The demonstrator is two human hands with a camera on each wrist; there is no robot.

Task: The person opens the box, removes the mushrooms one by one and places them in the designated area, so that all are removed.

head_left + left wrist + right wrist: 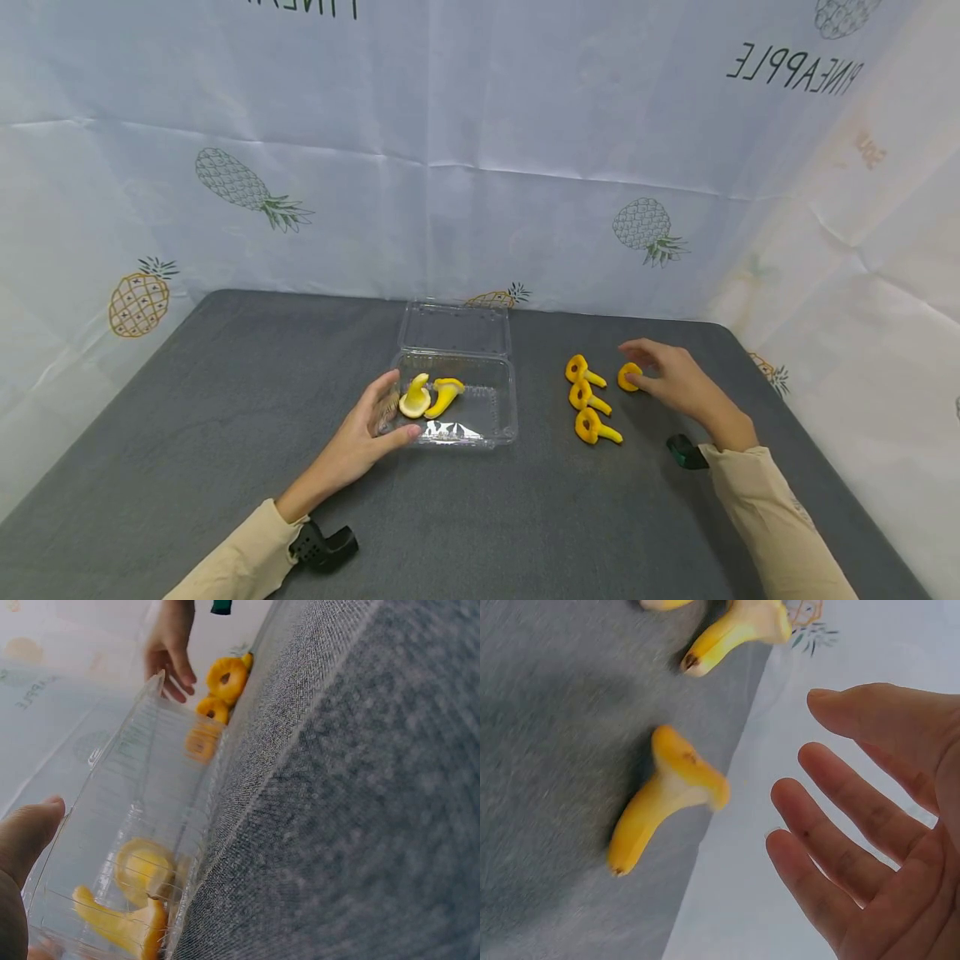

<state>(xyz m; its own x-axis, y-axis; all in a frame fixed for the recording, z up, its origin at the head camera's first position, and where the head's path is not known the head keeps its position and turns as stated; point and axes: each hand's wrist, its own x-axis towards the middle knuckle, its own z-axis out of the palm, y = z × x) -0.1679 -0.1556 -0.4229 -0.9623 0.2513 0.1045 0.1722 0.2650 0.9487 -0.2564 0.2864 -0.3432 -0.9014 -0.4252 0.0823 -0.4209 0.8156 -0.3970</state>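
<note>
A clear plastic clamshell box (487, 400) lies with its lid (453, 329) folded back. Two yellow chanterelle mushrooms (445, 397) are inside, at its left end. My left hand (360, 433) holds the box's left end, thumb at the front and fingers at the far side. To the right, my right hand (678, 383) hovers with parted fingers by a single chanterelle (628, 377). In the right wrist view that chanterelle (667, 784) lies on the table, apart from the fingertips (780, 844). Three more chanterelles (588, 397) form a column between box and right hand.
A dark grey cloth covers the table (465, 525). White fabric with pineapple prints (465, 225) hangs behind the table's far edge and along the sides. The box lid reaches close to that fabric. Dark bands (322, 546) sit at both wrists.
</note>
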